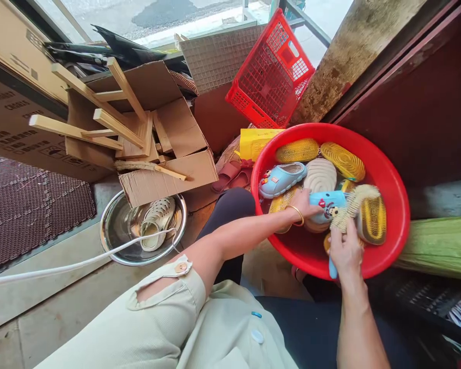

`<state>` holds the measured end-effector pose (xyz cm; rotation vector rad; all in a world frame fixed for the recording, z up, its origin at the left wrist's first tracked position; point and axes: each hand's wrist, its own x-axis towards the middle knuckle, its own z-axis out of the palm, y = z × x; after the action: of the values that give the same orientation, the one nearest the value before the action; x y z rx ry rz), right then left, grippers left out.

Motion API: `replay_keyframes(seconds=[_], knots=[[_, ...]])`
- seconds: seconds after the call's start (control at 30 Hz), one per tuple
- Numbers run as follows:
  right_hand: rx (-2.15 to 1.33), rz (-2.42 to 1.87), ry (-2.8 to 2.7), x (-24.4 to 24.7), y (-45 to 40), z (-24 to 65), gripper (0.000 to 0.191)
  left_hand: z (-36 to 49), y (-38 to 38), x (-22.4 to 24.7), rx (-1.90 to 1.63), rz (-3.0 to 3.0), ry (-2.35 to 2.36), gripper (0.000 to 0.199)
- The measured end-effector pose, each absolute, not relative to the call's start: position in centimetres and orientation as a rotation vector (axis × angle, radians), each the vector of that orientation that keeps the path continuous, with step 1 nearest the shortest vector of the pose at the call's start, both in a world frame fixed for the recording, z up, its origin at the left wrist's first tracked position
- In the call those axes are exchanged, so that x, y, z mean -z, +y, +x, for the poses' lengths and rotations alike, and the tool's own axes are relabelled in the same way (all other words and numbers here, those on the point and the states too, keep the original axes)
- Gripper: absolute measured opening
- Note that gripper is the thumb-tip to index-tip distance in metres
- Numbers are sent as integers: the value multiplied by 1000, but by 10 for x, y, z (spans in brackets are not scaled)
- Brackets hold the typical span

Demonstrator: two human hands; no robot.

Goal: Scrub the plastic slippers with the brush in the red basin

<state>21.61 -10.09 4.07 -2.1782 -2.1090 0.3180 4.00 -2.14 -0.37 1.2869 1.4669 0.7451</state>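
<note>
My left hand (302,204) grips a light blue clog (322,199) with cartoon charms, over the red tub (401,205). In my right hand (344,251) is a scrub brush (355,202) with cream bristles and a blue handle that pokes out below the fist. Its bristles lie against the clog's side, at the end away from my left hand. A second light blue clog (283,179) rests at the tub's left side. Around them in the tub are several yellow-soled shoes (343,160) and a cream-soled shoe (320,177), soles up.
To the left, a steel basin (113,228) holds a white clog (158,223), with a white hose (80,264) running across it. Beyond stands a cardboard box (169,179) with a wooden stool (134,130). A red crate (271,77) leans behind the tub; red sandals (234,174) lie beside it.
</note>
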Motion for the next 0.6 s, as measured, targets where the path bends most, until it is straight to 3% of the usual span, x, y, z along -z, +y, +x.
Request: replay_keyframes(seconds=[0.23,0.33,0.5,0.6], knots=[[-232,-2168,-1950,-37,-87,222,68,40,-18,-8,-720,1031,1441,88],[-348,-2186,-1877,-35,-76,239,66,48,-33,-19,-757,1218,1472,91],[-563,-2273,-1746,-36,-84,236,64,53,-43,-24,-835,1576,1404,71],[-673,-2323,-1677,-37,-88,230,66,54,-37,-19,-880,1630,1348,71]])
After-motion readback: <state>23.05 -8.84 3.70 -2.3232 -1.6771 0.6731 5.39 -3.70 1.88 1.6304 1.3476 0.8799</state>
